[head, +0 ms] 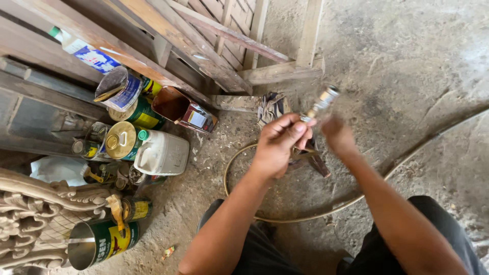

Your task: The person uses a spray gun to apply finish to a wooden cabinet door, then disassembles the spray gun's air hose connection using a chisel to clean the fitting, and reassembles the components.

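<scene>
My left hand (pixel 277 145) is closed around the end of a thin yellowish hose (pixel 305 216), which loops across the dirt floor below it. A small metal fitting (pixel 322 103) sticks up from my left fingers, blurred by motion. My right hand (pixel 337 135) is just to the right of it, fingers bunched and blurred, close to the fitting; whether it touches the fitting I cannot tell. Behind the hands a crumpled rag (pixel 271 107) lies on the floor. My dark trousers (pixel 443 239) show at the bottom.
Several paint cans (pixel 122 140), a white plastic jug (pixel 163 153) and an open brown tin (pixel 179 108) crowd the left. A green can (pixel 102 243) lies beside a carved wooden piece (pixel 30 219). Wooden frames (pixel 219 46) lean at the top.
</scene>
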